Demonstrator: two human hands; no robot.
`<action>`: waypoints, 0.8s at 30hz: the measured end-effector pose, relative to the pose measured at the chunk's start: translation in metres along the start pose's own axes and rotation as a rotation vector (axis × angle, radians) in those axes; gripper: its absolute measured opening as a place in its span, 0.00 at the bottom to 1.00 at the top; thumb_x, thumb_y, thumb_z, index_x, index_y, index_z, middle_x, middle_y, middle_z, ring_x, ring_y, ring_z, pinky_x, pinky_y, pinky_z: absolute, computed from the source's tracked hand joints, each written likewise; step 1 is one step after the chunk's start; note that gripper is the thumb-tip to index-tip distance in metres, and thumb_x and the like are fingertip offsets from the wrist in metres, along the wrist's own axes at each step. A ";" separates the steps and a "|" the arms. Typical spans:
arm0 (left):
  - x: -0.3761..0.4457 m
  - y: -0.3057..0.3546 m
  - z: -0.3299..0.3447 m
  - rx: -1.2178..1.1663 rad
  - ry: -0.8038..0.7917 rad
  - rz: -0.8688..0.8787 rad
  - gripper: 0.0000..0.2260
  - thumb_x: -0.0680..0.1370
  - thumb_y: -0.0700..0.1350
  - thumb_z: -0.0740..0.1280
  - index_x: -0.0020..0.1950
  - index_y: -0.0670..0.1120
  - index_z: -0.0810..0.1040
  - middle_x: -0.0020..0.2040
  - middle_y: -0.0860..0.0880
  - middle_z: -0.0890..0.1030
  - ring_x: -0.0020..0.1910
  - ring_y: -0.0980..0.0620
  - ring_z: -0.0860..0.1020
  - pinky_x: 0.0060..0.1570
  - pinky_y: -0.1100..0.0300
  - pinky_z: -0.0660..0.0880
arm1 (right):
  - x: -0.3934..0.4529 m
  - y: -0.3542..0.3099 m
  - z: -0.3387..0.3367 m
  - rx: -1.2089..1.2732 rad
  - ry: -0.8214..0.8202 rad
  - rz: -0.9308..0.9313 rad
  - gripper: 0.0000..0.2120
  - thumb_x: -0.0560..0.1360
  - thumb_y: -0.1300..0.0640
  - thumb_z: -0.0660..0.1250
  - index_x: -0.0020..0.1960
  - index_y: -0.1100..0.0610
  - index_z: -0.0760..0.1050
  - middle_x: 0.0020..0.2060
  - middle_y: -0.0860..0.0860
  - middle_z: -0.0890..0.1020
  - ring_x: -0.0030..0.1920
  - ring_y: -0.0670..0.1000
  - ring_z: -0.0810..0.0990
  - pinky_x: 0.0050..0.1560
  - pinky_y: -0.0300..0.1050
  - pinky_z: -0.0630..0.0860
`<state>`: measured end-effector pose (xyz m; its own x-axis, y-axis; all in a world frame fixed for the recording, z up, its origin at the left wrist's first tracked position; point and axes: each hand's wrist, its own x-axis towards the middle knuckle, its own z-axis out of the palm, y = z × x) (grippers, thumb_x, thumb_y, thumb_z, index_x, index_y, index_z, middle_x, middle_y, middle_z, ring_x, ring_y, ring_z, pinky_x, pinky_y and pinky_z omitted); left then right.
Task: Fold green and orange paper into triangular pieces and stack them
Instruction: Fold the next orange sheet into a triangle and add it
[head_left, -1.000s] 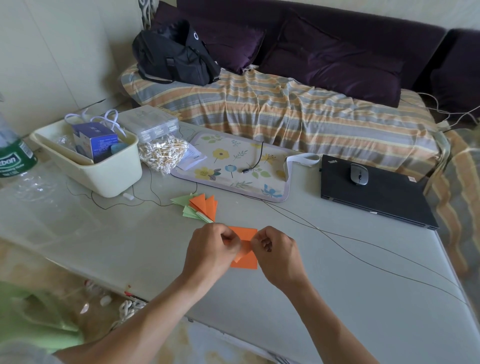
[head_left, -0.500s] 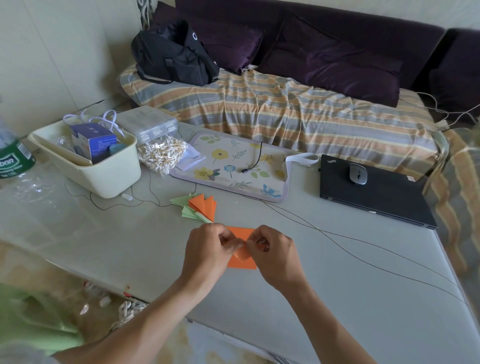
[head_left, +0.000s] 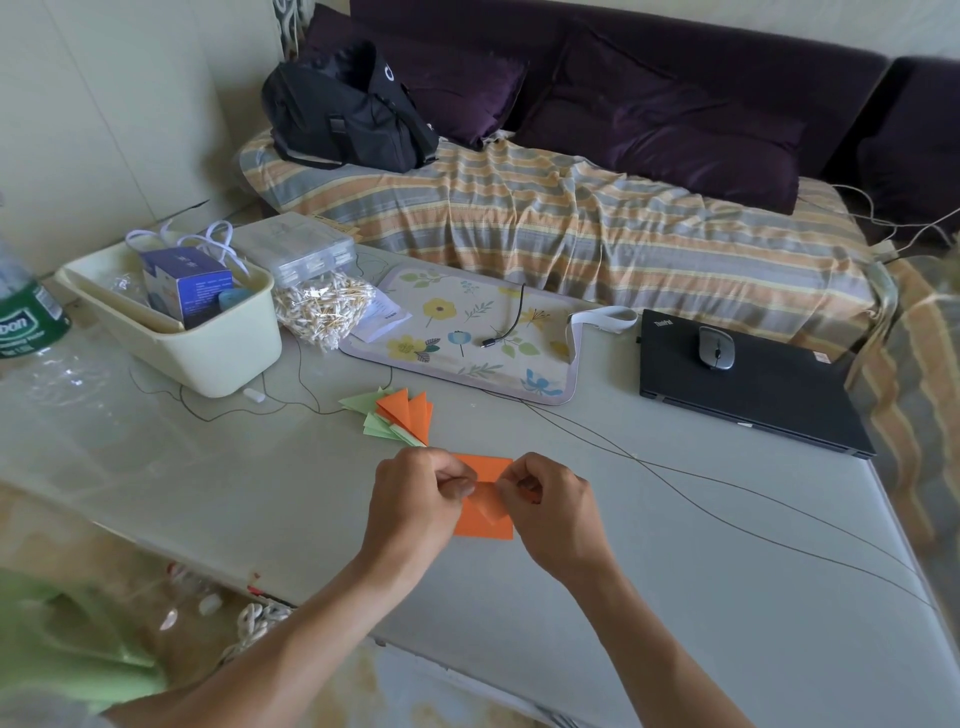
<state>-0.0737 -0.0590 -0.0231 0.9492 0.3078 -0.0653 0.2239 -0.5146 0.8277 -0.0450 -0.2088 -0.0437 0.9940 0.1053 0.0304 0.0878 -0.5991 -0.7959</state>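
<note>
Grey table (head_left: 727, 597): both hands' fingers (head_left: 457, 480) pinch orange paper (head_left: 483, 525)

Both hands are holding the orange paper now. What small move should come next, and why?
Probably press the fold flat against the table. The left hand and right hand both pinch the orange paper at its middle, where a flap is raised and not yet creased. The stack of folded pieces waits just behind.

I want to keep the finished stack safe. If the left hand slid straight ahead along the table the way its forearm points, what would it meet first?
Probably the orange paper the left hand pinches, then the floral mat; the stack looks slightly left.
</note>
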 end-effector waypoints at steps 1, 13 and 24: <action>0.001 -0.001 0.001 -0.002 0.003 -0.008 0.08 0.75 0.38 0.74 0.41 0.50 0.86 0.30 0.57 0.82 0.30 0.64 0.80 0.35 0.71 0.72 | 0.001 0.001 0.000 0.003 -0.005 0.017 0.07 0.75 0.61 0.67 0.38 0.55 0.77 0.30 0.47 0.80 0.32 0.43 0.74 0.33 0.32 0.70; 0.005 0.002 -0.002 -0.076 -0.033 -0.192 0.07 0.74 0.40 0.67 0.43 0.53 0.79 0.34 0.49 0.84 0.37 0.50 0.82 0.34 0.59 0.75 | 0.002 0.007 0.001 -0.009 0.061 -0.203 0.07 0.71 0.57 0.75 0.46 0.47 0.81 0.52 0.44 0.75 0.57 0.44 0.73 0.57 0.37 0.71; 0.004 0.007 -0.003 -0.253 -0.113 -0.227 0.09 0.78 0.50 0.66 0.41 0.49 0.81 0.35 0.50 0.85 0.37 0.51 0.85 0.47 0.53 0.79 | 0.000 0.003 0.003 -0.004 0.072 -0.284 0.04 0.72 0.57 0.75 0.40 0.51 0.82 0.36 0.44 0.79 0.41 0.45 0.77 0.42 0.31 0.70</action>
<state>-0.0685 -0.0589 -0.0156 0.9031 0.2942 -0.3129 0.3834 -0.2240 0.8960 -0.0448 -0.2081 -0.0485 0.9317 0.2124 0.2946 0.3631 -0.5573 -0.7467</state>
